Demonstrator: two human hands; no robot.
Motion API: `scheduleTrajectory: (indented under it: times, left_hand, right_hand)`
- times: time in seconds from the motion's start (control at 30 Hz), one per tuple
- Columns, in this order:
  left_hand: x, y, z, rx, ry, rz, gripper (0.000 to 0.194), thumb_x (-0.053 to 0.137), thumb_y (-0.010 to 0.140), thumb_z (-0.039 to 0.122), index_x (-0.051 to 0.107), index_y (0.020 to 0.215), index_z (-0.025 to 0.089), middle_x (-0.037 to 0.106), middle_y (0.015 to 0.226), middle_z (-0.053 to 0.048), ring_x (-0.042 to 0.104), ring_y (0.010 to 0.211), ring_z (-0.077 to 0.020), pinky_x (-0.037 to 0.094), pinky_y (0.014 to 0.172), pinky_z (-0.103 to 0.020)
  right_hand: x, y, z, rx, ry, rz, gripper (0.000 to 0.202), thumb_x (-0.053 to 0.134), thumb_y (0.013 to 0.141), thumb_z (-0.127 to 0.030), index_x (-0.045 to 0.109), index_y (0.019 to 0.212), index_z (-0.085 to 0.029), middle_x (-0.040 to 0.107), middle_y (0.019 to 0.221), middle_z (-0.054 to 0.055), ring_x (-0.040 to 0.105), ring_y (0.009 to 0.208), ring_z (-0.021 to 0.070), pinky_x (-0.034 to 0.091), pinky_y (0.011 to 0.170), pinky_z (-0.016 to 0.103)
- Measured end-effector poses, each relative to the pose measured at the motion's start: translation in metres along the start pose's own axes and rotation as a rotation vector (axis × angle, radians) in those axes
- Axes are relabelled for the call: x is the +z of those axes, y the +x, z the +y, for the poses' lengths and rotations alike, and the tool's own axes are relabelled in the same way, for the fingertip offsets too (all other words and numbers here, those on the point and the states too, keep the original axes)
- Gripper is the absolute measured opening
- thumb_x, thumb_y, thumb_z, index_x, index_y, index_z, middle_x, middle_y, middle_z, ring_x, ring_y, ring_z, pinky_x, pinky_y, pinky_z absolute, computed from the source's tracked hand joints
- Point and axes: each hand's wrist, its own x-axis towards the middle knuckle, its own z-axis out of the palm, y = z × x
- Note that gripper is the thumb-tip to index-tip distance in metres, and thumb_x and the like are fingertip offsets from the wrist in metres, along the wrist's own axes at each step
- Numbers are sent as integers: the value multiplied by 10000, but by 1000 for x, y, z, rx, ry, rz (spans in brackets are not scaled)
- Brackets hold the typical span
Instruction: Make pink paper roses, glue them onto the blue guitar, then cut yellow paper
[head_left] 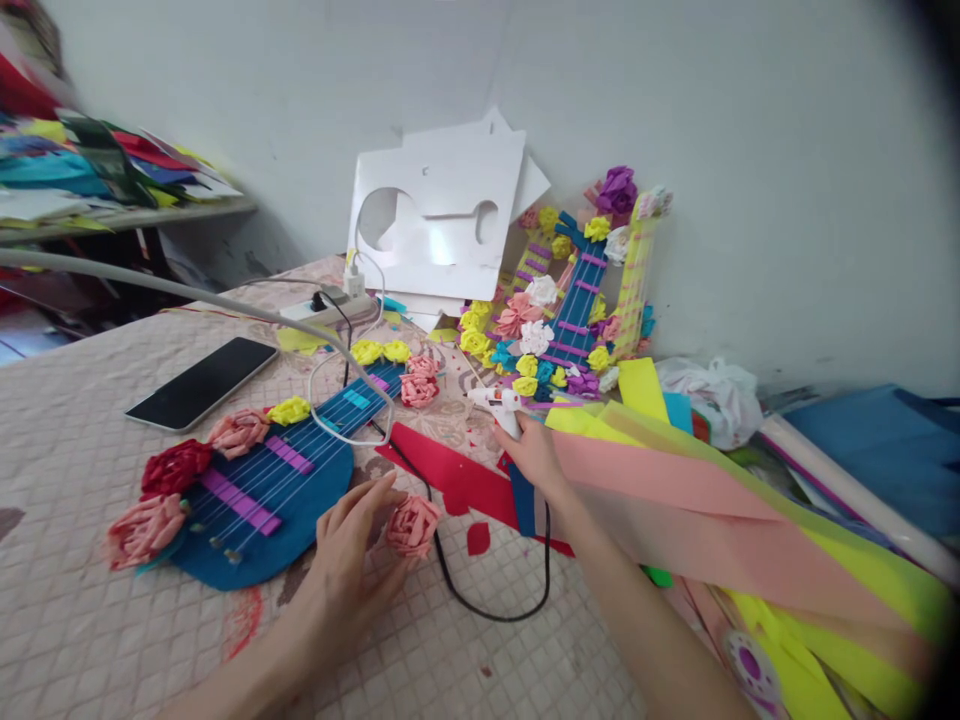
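Observation:
My left hand (pixel 351 548) is closed round a pink crepe-paper rose (pixel 413 526), its thumb and fingers at the flower's side, just above the tabletop. In my right hand (pixel 538 462) is a white hot glue gun (pixel 501 400), gripped by its handle with the nozzle pointing left. Left of both hands lies a blue felt guitar (pixel 300 500) with white strings and purple strips. Along its edges sit pink, yellow and dark red paper flowers, including a red rose (pixel 176 468). A black cord (pixel 480 608) loops between my forearms.
A black phone (pixel 204 383) lies at the left. A white cable (pixel 247 303) arches over the guitar. At the back are a power strip (pixel 337 305), white cut-out boards (pixel 442 190) and finished flowered guitars (pixel 574 320). Red felt (pixel 457 470) and pink paper strips (pixel 675 470) spread rightward.

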Motion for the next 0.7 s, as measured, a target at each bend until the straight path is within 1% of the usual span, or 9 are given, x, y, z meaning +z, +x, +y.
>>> scheduleTrajectory:
  times: [0.1,0.2,0.3,0.37,0.43,0.53,0.6,0.7]
  left_hand:
    - [0,-1,-1,0,5,2,637,537,858,292,234,1417,257,592,1205,-91,430,1228,-284,354,958,-448]
    - [0,-1,-3,10,10,0,630,526,864,283,227,1418,254,587,1216,-93,417,1238,-285,352,960,-449]
    - [1,-2,-6,14,22,-21,648,536,860,266,213,1421,254,573,1237,-98,403,1250,-290,349,966,-461]
    - [1,-2,-8,27,30,-33,675,549,854,265,194,1427,253,569,1240,-100,403,1248,-292,350,969,-467]
    - [1,-2,-8,36,35,-33,687,550,855,265,178,1433,253,572,1233,-98,406,1245,-291,352,971,-468]
    - [-1,-2,-7,44,35,-42,684,532,863,246,163,1438,252,571,1232,-95,410,1243,-286,355,974,-464]
    - [-2,-2,-6,50,36,-51,687,531,860,236,160,1438,254,563,1244,-96,412,1243,-285,354,977,-465]
    - [-2,-2,-6,47,44,-43,691,543,853,233,169,1434,254,561,1244,-98,400,1252,-287,354,976,-465]
  right_hand:
    - [6,2,5,-10,8,36,254,536,794,-390,637,791,-157,665,691,50,591,622,203,416,578,276]
    - [10,2,8,-40,13,57,239,555,780,-383,627,776,-156,665,733,76,603,686,230,449,640,316]
    - [8,-3,11,-73,30,84,275,567,781,-380,626,921,-151,676,860,104,618,790,252,478,709,355]
    - [4,-10,13,-92,48,108,342,554,801,-377,595,1057,-153,669,971,119,621,871,255,494,745,368]
    - [-4,-18,14,-107,59,142,372,536,823,-366,563,1133,-162,642,1072,135,610,948,255,502,782,383]
    - [-17,-34,13,-122,53,207,332,533,837,-345,570,1121,-178,608,1126,141,587,1000,260,496,832,419]
    - [-27,-47,11,-129,45,242,281,541,838,-324,585,1079,-187,614,1090,128,585,983,256,492,846,433]
    - [-37,-71,5,-143,52,279,229,546,851,-297,590,1053,-197,626,1042,104,595,942,233,497,847,418]
